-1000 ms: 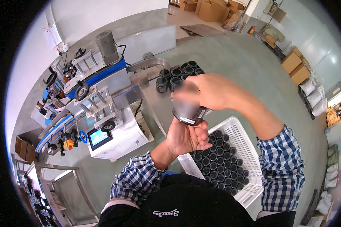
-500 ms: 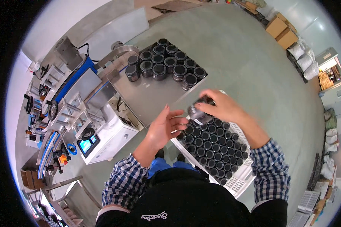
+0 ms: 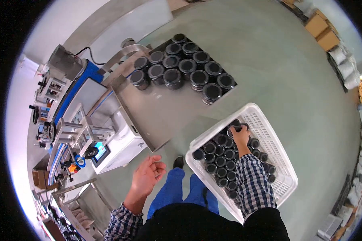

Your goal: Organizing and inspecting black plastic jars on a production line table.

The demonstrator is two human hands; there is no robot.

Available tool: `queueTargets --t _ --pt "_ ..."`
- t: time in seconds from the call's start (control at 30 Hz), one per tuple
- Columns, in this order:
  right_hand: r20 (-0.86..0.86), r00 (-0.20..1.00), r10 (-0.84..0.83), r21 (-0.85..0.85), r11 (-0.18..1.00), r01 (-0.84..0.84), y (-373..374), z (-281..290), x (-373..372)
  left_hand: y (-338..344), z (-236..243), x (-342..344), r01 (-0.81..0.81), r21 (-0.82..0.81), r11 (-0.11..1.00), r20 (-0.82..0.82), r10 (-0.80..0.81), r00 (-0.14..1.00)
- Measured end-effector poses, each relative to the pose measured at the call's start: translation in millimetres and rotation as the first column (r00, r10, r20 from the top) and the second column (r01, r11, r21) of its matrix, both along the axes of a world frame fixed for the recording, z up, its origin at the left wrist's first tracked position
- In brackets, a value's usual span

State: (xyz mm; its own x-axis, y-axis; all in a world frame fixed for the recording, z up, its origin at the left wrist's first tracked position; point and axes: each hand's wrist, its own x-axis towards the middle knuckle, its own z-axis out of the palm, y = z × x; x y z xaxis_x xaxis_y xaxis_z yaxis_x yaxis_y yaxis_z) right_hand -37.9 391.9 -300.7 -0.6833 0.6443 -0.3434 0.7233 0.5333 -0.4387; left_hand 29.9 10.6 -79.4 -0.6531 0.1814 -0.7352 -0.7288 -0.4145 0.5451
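Observation:
My right hand (image 3: 241, 135) reaches down into a white plastic basket (image 3: 266, 120), its fingers closed round a black-lidded jar (image 3: 232, 127) near the far end. Rows of similar dark jars (image 3: 220, 161) with black lids fill much of the basket, and my forearm covers some of them. My left hand (image 3: 148, 174) hovers with nothing in it, fingers loosely apart and slightly curled, below the near corner of a metal tray table (image 3: 165, 116). On the far part of that table stands a group of black-lidded jars (image 3: 173, 76).
To the left is a machine with a blue conveyor side (image 3: 74, 90), a white cabinet (image 3: 122, 148) and a small screen (image 3: 100, 153). A metal-framed cart (image 3: 88, 184) stands at the lower left. Cardboard boxes (image 3: 318, 26) and white sacks (image 3: 344, 64) line the right wall.
My right hand has carried a jar from above the basket's far end down into it. My left hand has drawn back toward me, away from the jar. More of the basket shows.

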Motion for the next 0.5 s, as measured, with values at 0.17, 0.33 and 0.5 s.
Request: queueTargets --t 0.17,0.33,0.5 --pt "0.082 0.997 -0.007 -0.032 0.999 0.009 -15 -34 -10 -11 -2 2 -0.037 -0.082 0.996 0.012 0.038 0.999" --pt "0.111 0.984 0.138 -0.022 0.99 -0.136 10 -43 -10 -5 -9 -14 -0.027 0.012 1.0 0.016 0.026 1.0" --pt "-0.222 0.862 0.456 -0.12 0.864 -0.488 -3 89 -39 -5 -12 -23 -0.003 0.075 0.997 0.031 0.001 1.0"
